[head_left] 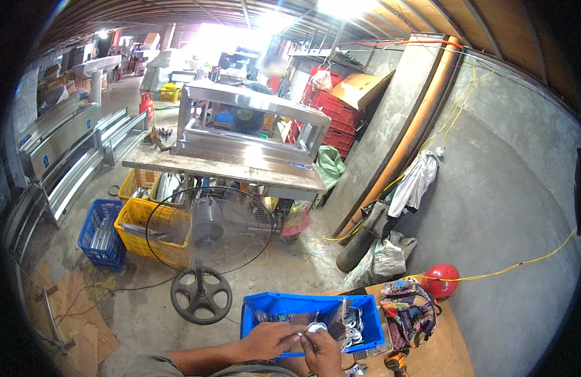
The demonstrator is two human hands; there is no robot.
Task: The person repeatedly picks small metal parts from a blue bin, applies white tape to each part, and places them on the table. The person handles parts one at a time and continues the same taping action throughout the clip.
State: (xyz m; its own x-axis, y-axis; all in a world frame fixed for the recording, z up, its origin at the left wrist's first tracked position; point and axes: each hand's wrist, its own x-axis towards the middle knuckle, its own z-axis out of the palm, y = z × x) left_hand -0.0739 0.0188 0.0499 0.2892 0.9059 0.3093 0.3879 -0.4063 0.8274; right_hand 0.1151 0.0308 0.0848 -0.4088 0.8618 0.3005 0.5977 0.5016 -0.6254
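Note:
My left hand [270,339] and my right hand [323,353] meet over the near edge of a blue plastic bin [265,297]. Their fingertips are pinched together on a small round white-and-silver part [315,327], whose lower side the fingers cover. Its exact kind is too small to tell. Inside the bin's right end lie several similar round, ring-like silver parts [353,319], set off by a divider. Darker pieces lie in the left section, partly hidden by my hands.
A patterned backpack [409,314], a red helmet-like object [440,281] and a yellow-and-black power tool [397,362] sit right of the bin on the wooden tabletop [451,342]. Beyond stand a black pedestal fan [209,229], yellow crates [139,229], a blue crate [102,235] and a workbench [227,171] bearing a steel frame.

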